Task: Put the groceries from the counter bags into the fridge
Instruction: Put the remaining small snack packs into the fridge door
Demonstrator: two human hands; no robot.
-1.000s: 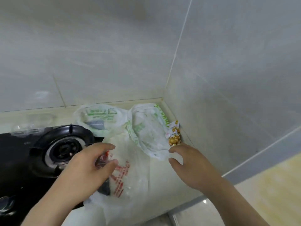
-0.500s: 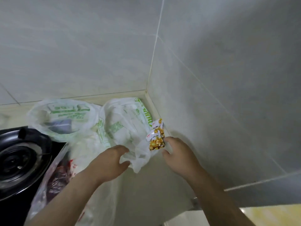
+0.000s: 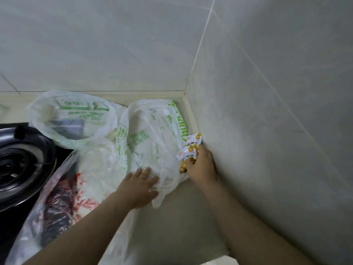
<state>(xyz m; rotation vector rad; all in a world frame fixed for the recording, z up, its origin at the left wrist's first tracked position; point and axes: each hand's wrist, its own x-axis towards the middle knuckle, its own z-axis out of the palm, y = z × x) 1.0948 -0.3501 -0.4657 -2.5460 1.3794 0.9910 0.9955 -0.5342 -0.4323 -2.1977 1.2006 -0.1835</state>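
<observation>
Now your right hand (image 3: 201, 165) has closed its grip on the yellow snack packets (image 3: 189, 150) in the tabletop corner, where half a second ago it only reached. Your left hand (image 3: 138, 186) lies flat and open on the green-printed bag (image 3: 149, 131), holding nothing. The print is too blurred to read.

the stove burner (image 3: 21, 165) runs off the left edge; bag (image 3: 76, 119) contents blur.

Both forearms are bare, the left hand (image 3: 140, 186) and right hand (image 3: 201, 167) ungloved.
</observation>
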